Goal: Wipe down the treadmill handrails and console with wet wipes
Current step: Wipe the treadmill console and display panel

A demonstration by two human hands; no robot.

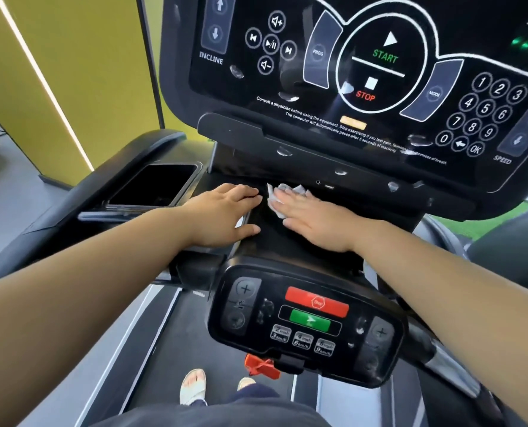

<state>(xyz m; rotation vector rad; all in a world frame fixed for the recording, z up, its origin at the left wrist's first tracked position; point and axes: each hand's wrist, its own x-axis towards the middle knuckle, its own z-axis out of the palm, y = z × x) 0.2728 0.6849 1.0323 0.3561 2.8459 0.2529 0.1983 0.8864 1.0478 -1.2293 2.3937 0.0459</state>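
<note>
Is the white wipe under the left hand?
No, the white wipe lies under the flat right hand, while the left hand rests bare on the black shelf beside it.

Bright even light; glare spots on console (342,97); edges bowed.

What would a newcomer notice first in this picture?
The big black console panel at the top, with its green START and red STOP, stands out first. Below it, the right hand presses a white wet wipe flat on the black shelf, the left hand beside it.
</note>
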